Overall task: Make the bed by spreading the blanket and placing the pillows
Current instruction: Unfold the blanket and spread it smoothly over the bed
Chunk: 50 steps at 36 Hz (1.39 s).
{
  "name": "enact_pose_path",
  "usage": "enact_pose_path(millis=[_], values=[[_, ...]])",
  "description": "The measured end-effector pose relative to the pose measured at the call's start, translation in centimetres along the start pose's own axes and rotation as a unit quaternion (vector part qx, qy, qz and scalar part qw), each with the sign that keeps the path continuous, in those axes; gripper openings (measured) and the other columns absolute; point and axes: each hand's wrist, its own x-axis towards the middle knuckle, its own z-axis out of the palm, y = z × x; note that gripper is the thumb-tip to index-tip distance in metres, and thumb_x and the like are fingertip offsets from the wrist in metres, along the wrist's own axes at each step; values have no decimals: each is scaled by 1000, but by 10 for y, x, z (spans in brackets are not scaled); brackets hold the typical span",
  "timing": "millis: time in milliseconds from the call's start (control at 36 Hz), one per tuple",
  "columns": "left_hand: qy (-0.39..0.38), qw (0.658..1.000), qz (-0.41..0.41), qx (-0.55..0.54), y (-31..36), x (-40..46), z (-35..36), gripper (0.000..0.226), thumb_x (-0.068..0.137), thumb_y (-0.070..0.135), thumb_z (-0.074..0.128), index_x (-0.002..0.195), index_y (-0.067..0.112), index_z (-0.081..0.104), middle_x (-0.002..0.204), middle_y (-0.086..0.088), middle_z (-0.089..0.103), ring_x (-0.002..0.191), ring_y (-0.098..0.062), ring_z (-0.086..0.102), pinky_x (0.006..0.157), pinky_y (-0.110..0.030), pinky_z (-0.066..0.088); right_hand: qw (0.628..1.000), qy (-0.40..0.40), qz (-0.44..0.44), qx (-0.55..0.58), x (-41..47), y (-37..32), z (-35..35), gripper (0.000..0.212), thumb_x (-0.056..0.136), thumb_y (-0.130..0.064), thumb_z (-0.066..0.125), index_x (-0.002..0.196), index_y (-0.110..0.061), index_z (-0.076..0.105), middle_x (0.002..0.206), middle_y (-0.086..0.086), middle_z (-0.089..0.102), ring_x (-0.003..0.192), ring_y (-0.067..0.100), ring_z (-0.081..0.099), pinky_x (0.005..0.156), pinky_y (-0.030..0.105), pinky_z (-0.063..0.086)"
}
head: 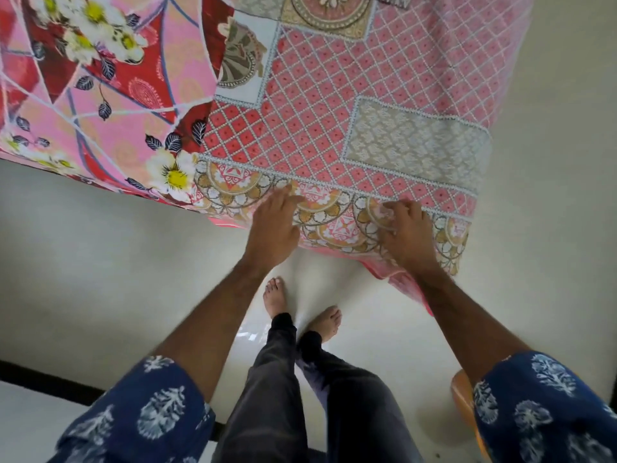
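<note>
pale glossy floor [100, 262], orange stool [462, 401]

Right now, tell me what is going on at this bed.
A person stands barefoot at the bed's edge, leaning over it. Both hands are on the patterned border of a pink lattice-print blanket: the left hand lies flat with fingers spread, the right hand curls into the cloth near its corner. The blanket overlaps a pink and red floral sheet, and its corner hangs off toward the pale floor. No pillows are in view.

The blanket [334, 105] is pink with a white lattice; the sheet [100, 95] is pink-red and floral; the sleeves [150, 416] are navy with white motifs.
</note>
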Motion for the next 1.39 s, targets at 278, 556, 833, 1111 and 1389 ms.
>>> enact_pose_path(millis=[278, 556, 833, 1111, 1389], values=[[-97, 992, 17, 82, 50, 64, 40, 60, 98, 25, 54, 153, 22, 31, 165, -8, 20, 152, -34, 16, 115, -62, 29, 994, -46, 86, -42, 4, 67, -33, 83, 83, -70, 50, 152, -27, 38, 161, 19, 30, 144, 47, 33, 111, 61, 38], [-59, 961, -209, 169, 143, 92, 100, 68, 95, 55, 53, 147, 15, 37, 158, -32, 23, 147, -53, 16, 107, -73, 27, 983, -134, -124, 12, 32, 148, -45, 78, 81, -40, 53, 155, -26, 33, 157, 15, 39, 139, 40, 41, 107, 51, 44], [-148, 966, -190, 91, 245, 162, 115, 80, 95, 35, 61, 159, 28, 13, 168, -6, 7, 152, -36, 15, 109, -61, 39, 958, -238, -132, 91, 96, 261, -154, 65, 95, -10, 59, 155, -15, 36, 163, 9, 28, 146, 31, 35, 118, 41, 34], [-65, 951, -286, 98, 300, 236, 136, 77, 100, 46, 49, 159, 16, 10, 168, -8, -1, 154, -37, 2, 116, -64, 24, 964, -184, -167, 96, 202, 287, -227, 55, 91, -7, 63, 144, -11, 49, 143, 13, 48, 130, 34, 51, 110, 43, 42], [30, 936, -343, 77, 293, 353, 121, 72, 102, 49, 40, 159, 16, 12, 168, -11, 9, 153, -43, 7, 111, -75, 23, 942, -223, -252, -2, 374, 240, -301, 53, 99, -9, 57, 150, -11, 42, 154, 7, 40, 142, 24, 40, 116, 31, 31]])
